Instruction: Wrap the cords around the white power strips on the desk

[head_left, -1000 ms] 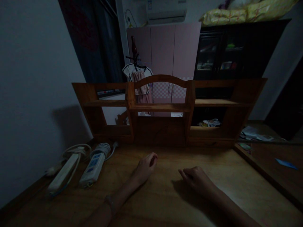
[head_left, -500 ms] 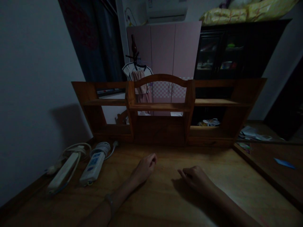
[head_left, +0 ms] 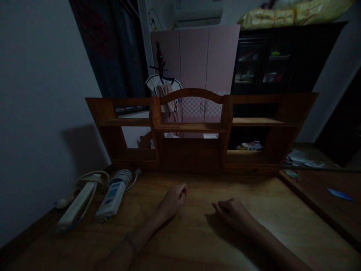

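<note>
My left hand (head_left: 175,199) lies on the wooden desk (head_left: 194,241), its fingers curled into a loose fist with nothing seen in it. A band (head_left: 131,241) circles that wrist. To its right, my right hand (head_left: 232,212) rests on the same desk. Its fingers are also loosely curled inward, the tips pointing left, and no object shows in them. A stretch of bare wood separates the two hands. Nearest to my left hand is a white power strip (head_left: 111,201) with its cord coiled at the far end. A second power strip (head_left: 76,205) lies beside it.
A wooden shelf unit (head_left: 191,128) spans the back of the desk. The wall (head_left: 42,113) borders the left side. On the right, a lower brown surface (head_left: 324,188) holds a blue item (head_left: 338,194). Beyond stand a pink wardrobe (head_left: 194,56) and a dark cabinet (head_left: 304,60).
</note>
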Demonstrator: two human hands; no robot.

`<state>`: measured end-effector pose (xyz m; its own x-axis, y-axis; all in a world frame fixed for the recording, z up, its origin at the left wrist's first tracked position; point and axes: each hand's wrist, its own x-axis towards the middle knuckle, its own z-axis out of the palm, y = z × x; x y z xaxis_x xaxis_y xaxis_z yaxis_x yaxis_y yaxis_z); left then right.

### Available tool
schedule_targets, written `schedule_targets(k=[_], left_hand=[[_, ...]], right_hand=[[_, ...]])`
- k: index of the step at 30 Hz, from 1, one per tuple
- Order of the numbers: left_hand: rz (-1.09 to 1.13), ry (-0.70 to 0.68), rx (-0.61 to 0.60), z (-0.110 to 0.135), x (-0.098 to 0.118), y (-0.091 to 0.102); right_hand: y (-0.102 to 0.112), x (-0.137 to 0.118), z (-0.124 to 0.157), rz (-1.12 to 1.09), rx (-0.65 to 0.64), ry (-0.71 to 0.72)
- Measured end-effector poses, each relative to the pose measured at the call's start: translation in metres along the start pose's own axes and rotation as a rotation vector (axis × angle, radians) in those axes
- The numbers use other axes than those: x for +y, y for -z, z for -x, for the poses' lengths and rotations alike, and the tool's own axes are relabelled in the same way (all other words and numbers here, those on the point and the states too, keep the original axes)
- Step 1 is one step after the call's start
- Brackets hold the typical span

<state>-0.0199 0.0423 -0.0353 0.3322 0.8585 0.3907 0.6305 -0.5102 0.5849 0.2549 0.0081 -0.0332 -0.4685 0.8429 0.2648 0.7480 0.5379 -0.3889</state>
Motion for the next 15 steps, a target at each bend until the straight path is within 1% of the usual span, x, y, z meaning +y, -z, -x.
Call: schedule_targets(k=[7,15], left_hand=[[0.005,0.035,0.016,0.0007,0.0042,0.0036],[0.009,0.039,0.013,0.0007,0.0074,0.0051]], right_hand=[[0.0018,-0.0018,0.0012,-0.003,0.008,0.001],[0.0035,-0.0024,0.0003,-0.016,-0.002,-0.013]])
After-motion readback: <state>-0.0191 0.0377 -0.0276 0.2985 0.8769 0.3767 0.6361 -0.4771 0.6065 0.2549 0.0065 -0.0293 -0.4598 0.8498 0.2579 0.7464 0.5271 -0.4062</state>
